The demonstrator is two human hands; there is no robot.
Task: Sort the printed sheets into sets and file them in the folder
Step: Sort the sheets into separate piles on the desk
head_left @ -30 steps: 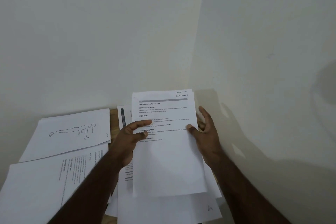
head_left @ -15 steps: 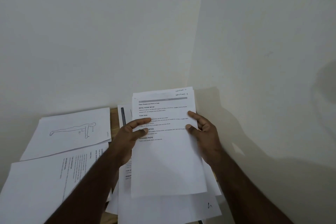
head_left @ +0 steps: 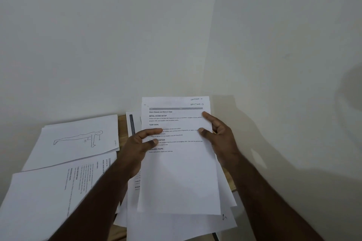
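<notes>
Sheets (head_left: 179, 172) are held above the tabletop (head_left: 122, 123), left hand (head_left: 137, 146) and right hand (head_left: 221, 139) gripping opposite edges. Right fingers (head_left: 207, 116), formerly behind the edge, now curl onto the printed face. Sorted piles (head_left: 78, 141) lie unchanged at left.

Held stack of printed sheets (head_left: 178, 172) — upright-ish, top page headed "Clean Glasses and Store in Case". Loose sheets (head_left: 176, 227) spread beneath. Push-up drawing pile (head_left: 78, 139) and sideways text pile (head_left: 43, 191) lie left.
</notes>
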